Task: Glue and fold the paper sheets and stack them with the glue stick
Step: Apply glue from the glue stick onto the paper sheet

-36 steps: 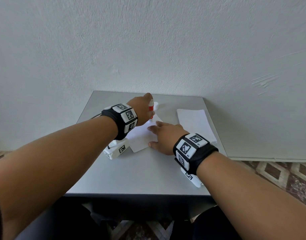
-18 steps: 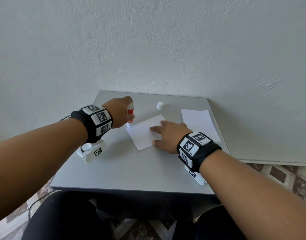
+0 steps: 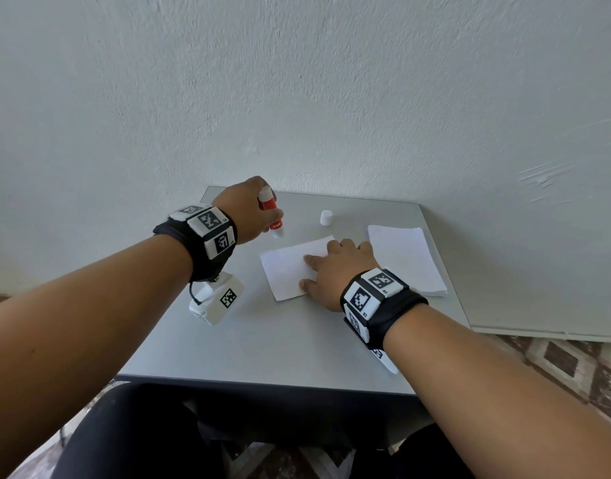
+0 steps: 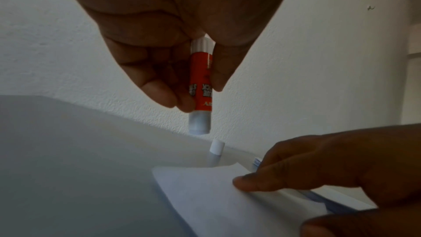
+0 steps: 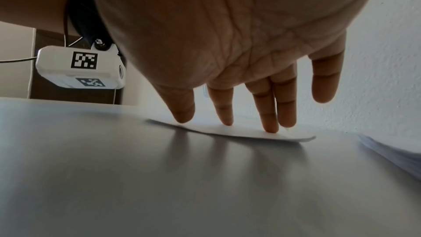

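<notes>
From the head view the left hand [image 3: 248, 212] grips the uncapped glue stick [image 3: 270, 212] just beside the paper sheet [image 3: 290, 271] that the flat right hand [image 3: 335, 271] pins, the left wrist view shows fingers [image 4: 159, 93] pinching its rigid barrel, tip seemingly off the table, and the right wrist view shows fingertips [image 5: 271, 127] pressing thin, floppy paper best lifted by an edge

A red-and-white glue stick [image 3: 271, 212], its white cap [image 3: 326, 217] and white paper sheets [image 3: 406, 259] are seen on a grey bench [image 3: 262, 340]; black wristbands [image 3: 380, 302] are marked with black-and-white square codes.
</notes>
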